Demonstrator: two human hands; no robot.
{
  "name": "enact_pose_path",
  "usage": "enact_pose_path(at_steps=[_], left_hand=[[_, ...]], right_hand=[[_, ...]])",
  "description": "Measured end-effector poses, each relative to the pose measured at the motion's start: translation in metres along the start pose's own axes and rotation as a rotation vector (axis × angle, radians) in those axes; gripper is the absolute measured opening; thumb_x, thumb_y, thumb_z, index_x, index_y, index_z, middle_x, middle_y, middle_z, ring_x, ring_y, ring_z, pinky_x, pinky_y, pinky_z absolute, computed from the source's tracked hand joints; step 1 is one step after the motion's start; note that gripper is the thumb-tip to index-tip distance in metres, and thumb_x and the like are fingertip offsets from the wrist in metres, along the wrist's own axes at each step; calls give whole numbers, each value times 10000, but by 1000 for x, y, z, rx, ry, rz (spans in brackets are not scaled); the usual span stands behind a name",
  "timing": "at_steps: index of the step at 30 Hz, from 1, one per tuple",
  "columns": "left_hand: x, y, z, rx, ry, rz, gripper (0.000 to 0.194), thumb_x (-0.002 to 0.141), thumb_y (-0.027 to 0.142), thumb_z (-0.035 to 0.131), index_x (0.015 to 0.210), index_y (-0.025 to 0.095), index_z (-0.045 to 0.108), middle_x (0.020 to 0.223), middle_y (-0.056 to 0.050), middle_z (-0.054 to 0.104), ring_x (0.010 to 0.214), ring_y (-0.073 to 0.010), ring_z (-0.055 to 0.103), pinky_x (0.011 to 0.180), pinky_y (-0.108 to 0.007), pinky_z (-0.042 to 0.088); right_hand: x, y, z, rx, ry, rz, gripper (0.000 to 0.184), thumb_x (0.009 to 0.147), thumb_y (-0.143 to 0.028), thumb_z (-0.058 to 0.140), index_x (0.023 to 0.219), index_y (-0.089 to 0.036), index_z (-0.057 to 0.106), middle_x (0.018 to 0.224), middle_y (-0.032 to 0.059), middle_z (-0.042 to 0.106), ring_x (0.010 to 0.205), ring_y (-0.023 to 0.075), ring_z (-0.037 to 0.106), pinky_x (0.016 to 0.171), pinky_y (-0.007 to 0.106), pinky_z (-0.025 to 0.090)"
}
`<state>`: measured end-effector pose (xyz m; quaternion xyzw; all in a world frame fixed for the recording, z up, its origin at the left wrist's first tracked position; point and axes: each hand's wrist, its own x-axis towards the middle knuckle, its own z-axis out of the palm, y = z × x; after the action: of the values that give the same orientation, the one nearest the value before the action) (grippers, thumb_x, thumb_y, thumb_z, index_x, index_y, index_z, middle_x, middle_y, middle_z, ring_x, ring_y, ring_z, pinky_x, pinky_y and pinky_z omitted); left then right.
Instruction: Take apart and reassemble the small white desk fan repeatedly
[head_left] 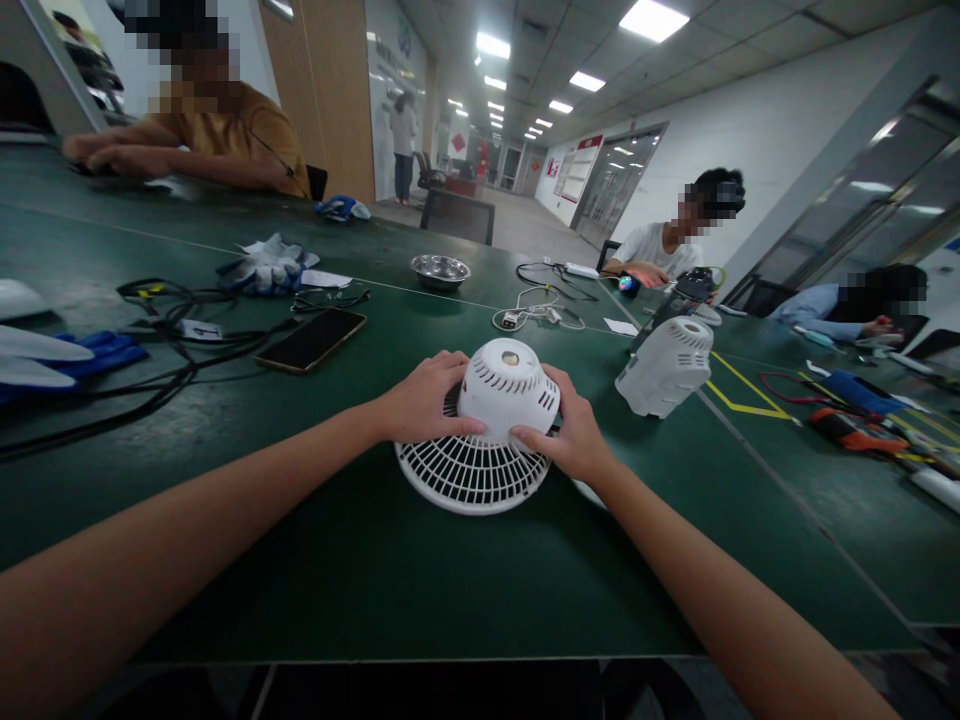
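A white vented motor cover (510, 388), domed with slots and a hole on top, sits over a round white fan grille (472, 478) on the green table. My left hand (433, 398) grips the cover's left side, thumb along its lower front edge. On the other side my right hand (570, 430) is wrapped round the cover, its thumb pointing inward. The grille lies face down beneath, partly covered by the cover and my hands. A thin pale edge of something (592, 493) shows under my right wrist.
A white plastic housing (666, 365) stands to the right. A phone (313, 340), black cables (202, 350) and gloves (270, 265) lie left. Behind are a metal bowl (440, 271) and a white cable (536, 312). Co-workers sit around the table; an orange tool (857, 430) lies far right.
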<state>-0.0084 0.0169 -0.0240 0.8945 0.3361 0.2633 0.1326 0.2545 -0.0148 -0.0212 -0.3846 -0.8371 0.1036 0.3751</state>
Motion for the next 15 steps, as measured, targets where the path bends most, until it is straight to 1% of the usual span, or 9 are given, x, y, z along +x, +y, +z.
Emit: enact_pose_path(at_steps=[8, 15], left_hand=[[0, 2, -2, 4, -3, -11, 723, 774, 659, 643, 1337, 217, 540, 1353, -122, 551, 1195, -341, 501, 1021, -554, 382], [-1, 1, -3, 43, -13, 6, 707, 781, 664, 630, 1311, 203, 547, 1321, -130, 557, 1170, -335, 511, 994, -528, 406]], right_hand=[[-1, 1, 0, -34, 11, 18, 776, 750, -516, 746, 1387, -241, 398, 1327, 123, 574, 1159, 320, 594, 996, 504, 477], [0, -1, 1, -47, 5, 8, 798, 736, -518, 757, 1392, -241, 397, 1331, 123, 572, 1159, 323, 598, 1001, 519, 480]])
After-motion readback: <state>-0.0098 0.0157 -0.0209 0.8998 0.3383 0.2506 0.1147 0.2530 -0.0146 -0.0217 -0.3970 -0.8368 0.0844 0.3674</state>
